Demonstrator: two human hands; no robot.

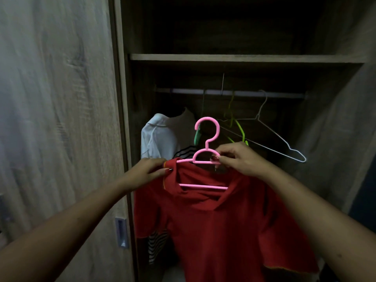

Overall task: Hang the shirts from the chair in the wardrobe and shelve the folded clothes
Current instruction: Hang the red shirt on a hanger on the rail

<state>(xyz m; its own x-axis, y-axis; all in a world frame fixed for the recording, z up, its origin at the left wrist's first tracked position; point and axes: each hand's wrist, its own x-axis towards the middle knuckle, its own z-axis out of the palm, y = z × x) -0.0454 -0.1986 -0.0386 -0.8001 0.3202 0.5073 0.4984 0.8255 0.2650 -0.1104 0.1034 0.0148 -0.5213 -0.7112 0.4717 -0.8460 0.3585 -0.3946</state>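
Note:
A red shirt [219, 231] hangs on a pink plastic hanger [207, 139] in front of the open wardrobe. My left hand [148, 171] pinches the shirt's collar at the hanger's left shoulder. My right hand [240, 157] grips the hanger's right side and the fabric there. The pink hook stands upright, below the metal rail [183, 90] and apart from it. Behind the red shirt, a white shirt [160, 137] and a black-and-white striped garment [157, 245] hang at the left of the rail.
An empty white wire hanger [284, 143] and a green hanger [239, 127] hang on the rail at the right. A wooden shelf [244, 57] runs above the rail. The wardrobe door [61, 119] with a recessed handle [121, 233] stands at my left.

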